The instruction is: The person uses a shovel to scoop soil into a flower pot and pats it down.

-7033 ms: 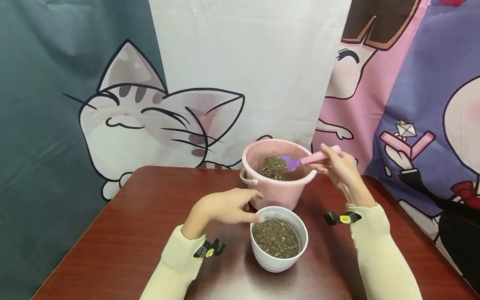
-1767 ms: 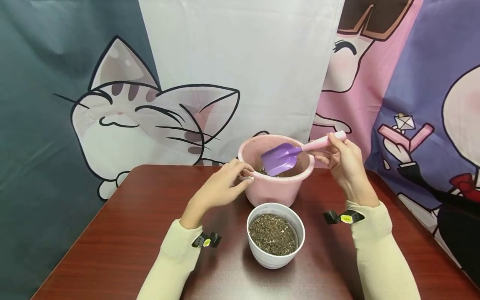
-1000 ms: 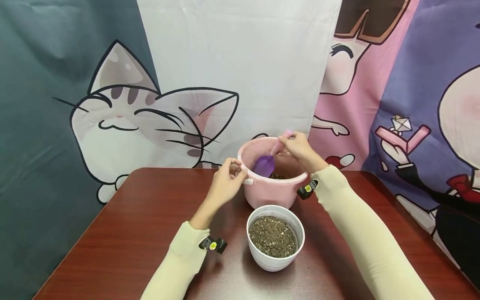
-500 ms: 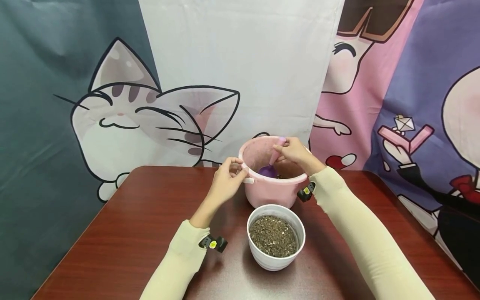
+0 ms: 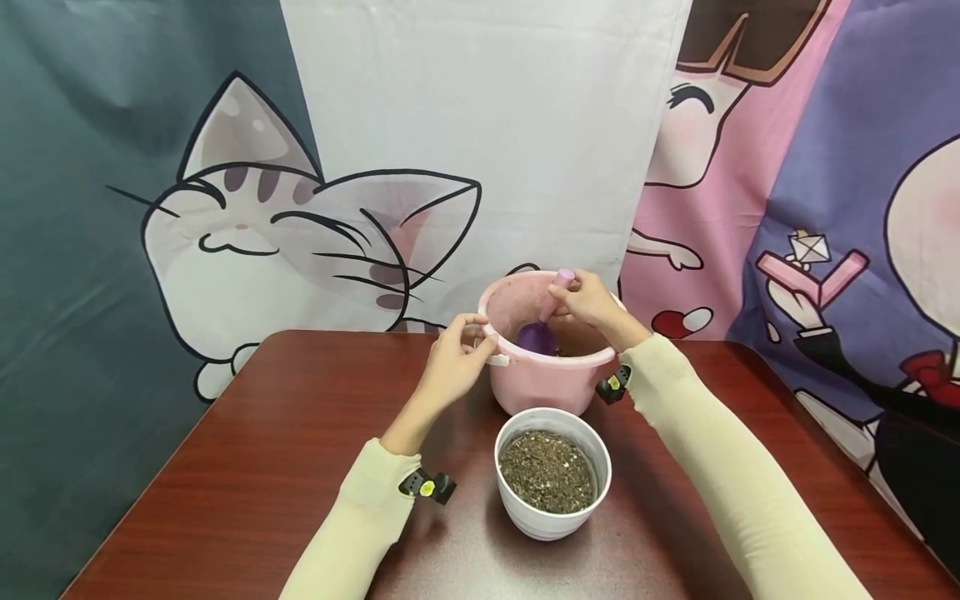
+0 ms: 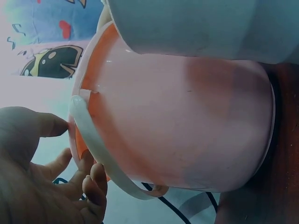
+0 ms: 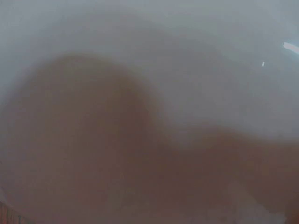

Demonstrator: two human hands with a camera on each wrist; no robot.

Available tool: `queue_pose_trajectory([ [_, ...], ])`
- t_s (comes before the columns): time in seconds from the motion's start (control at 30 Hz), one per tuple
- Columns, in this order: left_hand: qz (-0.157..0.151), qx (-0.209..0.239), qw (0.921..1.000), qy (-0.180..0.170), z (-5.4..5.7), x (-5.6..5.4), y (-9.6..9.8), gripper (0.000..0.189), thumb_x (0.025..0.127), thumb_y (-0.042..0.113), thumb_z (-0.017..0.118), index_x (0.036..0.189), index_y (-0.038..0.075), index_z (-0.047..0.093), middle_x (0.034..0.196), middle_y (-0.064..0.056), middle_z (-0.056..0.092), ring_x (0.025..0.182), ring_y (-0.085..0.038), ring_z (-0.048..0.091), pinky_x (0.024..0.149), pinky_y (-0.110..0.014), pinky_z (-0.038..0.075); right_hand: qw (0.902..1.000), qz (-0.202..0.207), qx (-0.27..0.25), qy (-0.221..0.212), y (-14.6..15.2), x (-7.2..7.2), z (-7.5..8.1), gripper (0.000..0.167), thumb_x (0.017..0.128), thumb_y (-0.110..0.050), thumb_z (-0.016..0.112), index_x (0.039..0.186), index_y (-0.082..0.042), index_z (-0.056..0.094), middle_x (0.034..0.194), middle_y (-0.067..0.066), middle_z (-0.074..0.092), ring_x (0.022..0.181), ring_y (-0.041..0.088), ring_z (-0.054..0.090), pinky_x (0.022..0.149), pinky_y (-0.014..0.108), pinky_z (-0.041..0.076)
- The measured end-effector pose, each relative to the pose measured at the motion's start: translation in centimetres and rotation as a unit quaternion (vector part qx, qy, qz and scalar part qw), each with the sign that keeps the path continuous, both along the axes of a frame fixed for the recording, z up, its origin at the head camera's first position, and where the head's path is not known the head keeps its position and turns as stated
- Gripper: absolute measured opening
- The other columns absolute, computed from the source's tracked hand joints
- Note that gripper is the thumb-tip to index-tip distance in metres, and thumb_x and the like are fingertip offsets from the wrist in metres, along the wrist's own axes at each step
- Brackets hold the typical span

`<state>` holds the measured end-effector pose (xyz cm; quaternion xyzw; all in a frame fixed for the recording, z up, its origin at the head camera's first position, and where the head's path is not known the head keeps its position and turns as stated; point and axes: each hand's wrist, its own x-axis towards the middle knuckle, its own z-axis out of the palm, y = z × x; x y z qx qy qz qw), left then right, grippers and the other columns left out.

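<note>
In the head view, my right hand [image 5: 592, 308] grips the pink handle of a small garden trowel [image 5: 553, 302], which leans down into the pink bucket [image 5: 543, 390]. Its purple blade rests low inside, partly hidden by the bucket's near rim. My left hand [image 5: 452, 362] pinches the bucket's left rim between thumb and fingers, beside the white carrying handle [image 6: 100, 147]. In front of the bucket stands a white flowerpot [image 5: 551, 523] holding dark soil [image 5: 546, 471] to below its rim. The right wrist view is too blurred to make out the trowel.
Both containers stand on a reddish-brown wooden table [image 5: 247, 467]. Behind it hangs a cloth backdrop [image 5: 487, 100] printed with a cartoon cat and figures. Dark cords [image 6: 173, 207] show beyond the bucket in the left wrist view.
The trowel held soil over the bucket at first, then showed a bare blade. My right hand has since lowered it into the bucket. My left hand moved from above the flowerpot to the bucket's rim.
</note>
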<state>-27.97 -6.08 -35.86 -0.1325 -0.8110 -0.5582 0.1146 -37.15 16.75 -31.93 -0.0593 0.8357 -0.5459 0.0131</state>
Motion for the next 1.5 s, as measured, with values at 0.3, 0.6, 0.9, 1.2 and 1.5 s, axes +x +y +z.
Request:
queue_pose_trajectory([
  [0.3,0.011,-0.003,0.9999,0.005,0.1,0.07,-0.05,0.035,0.095,0.019,0.064,0.126,0.005,0.06,0.11,-0.012,0.069,0.079,-0.022,0.063,0.068,-0.03,0.049,0.9848,0.041,0.152,0.073,-0.05,0.33,0.29,0.023,0.101,-0.014,0.055,0.102,0.008,0.058,0.091,0.025,0.071,0.091,0.029,0.066,0.077,0.028,0.051],
  [0.6,0.009,0.007,0.9999,0.004,-0.15,-0.12,0.04,0.035,0.095,0.019,0.064,0.126,0.003,0.061,0.107,-0.009,0.068,0.075,-0.018,0.063,0.064,-0.028,0.048,0.9744,0.077,0.189,0.095,0.11,0.75,0.47,0.029,0.101,-0.016,0.054,0.094,0.009,0.066,0.088,0.02,0.072,0.093,0.028,0.063,0.085,0.035,0.048],
  [0.9,0.011,0.007,0.9999,0.003,-0.1,-0.24,0.12,0.036,0.094,0.018,0.065,0.127,0.003,0.061,0.107,-0.01,0.068,0.074,-0.018,0.064,0.065,-0.028,0.048,0.9846,0.096,0.146,0.0,0.11,0.53,0.35,0.036,0.1,-0.016,0.055,0.12,0.014,0.05,0.081,0.026,0.068,0.073,0.036,0.072,0.068,0.041,0.059],
  [1.2,0.004,0.008,0.9999,0.007,-0.03,-0.31,-0.04,0.037,0.095,0.019,0.064,0.127,0.001,0.061,0.107,-0.01,0.069,0.076,-0.021,0.068,0.066,-0.03,0.05,0.9631,0.048,0.26,0.048,0.63,0.02,0.55,0.058,0.093,-0.029,0.068,0.138,0.003,0.049,0.09,0.023,0.071,0.086,0.032,0.07,0.081,0.04,0.055],
  [1.5,0.002,-0.001,1.0,0.004,-0.24,-0.33,-0.04,0.037,0.096,0.021,0.064,0.128,0.002,0.061,0.111,-0.009,0.068,0.078,-0.022,0.067,0.068,-0.031,0.051,0.9546,0.024,0.292,0.056,0.84,0.27,0.54,0.052,0.091,-0.035,0.067,0.123,0.005,0.06,0.091,0.022,0.07,0.094,0.033,0.065,0.087,0.042,0.051],
])
